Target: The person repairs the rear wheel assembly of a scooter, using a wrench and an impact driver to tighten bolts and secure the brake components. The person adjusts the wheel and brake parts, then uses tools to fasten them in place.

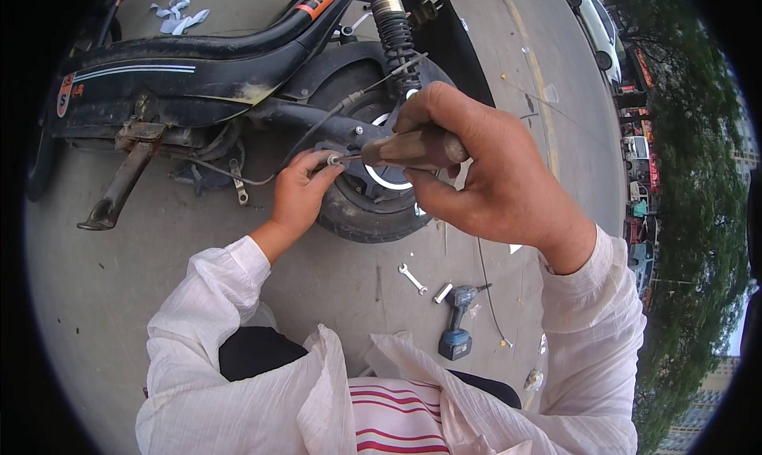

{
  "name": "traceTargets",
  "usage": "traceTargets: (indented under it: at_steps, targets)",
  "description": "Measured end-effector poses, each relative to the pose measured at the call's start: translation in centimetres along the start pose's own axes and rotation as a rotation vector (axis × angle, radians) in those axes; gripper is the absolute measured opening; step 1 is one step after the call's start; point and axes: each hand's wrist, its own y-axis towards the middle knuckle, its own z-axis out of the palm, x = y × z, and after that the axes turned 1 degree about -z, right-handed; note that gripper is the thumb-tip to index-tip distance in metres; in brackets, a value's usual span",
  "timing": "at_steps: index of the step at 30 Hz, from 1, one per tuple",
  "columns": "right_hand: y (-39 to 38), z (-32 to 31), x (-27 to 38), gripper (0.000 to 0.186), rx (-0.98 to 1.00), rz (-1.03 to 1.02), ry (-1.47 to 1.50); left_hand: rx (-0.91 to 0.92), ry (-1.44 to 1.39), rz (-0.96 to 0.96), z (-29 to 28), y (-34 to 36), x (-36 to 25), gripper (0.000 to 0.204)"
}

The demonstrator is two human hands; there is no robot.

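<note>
My right hand [508,177] is wrapped round the brown handle of a screwdriver [417,149]. Its thin shaft points left, toward my left hand [295,191]. There, my thumb and fingers pinch a small round metal piece [334,160] right at the screwdriver's tip; whether the tip sits inside it I cannot tell. Both hands are beside the rear wheel [373,225] of a black scooter [182,86]. A grey cable [317,125] runs past the wheel and down by my left fingers. My right hand and the handle hide part of the wheel hub.
On the floor nearer me lie an open-ended wrench [413,279], a metal socket [443,293] and a blue cordless impact driver [456,328]. A loose cable [490,296] stretches beside them. The scooter's stand [119,185] juts out at left. White rags [179,14] lie beyond the scooter.
</note>
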Motion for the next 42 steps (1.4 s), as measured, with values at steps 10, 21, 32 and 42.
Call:
traceTargets:
  at_steps: [10,21,32,42]
  targets:
    - [1.8,-0.3,2.3,0.027,0.207,0.071,-0.417,0.01,0.025,0.066,0.1,-0.1,-0.7,0.02]
    - [0.7,-0.2,0.8,0.031,0.057,0.009,-0.141,-0.067,-0.443,-0.114,1.2,-1.6,-0.1,0.03]
    - [2.0,0.4,1.6,0.024,0.089,0.011,-0.147,-0.22,-0.718,-0.405,1.7,-1.9,-1.8,0.031]
    - [3.0,-0.1,1.7,0.026,0.141,-0.064,-0.26,0.005,-0.972,-0.526,-0.1,-0.1,-1.4,0.022]
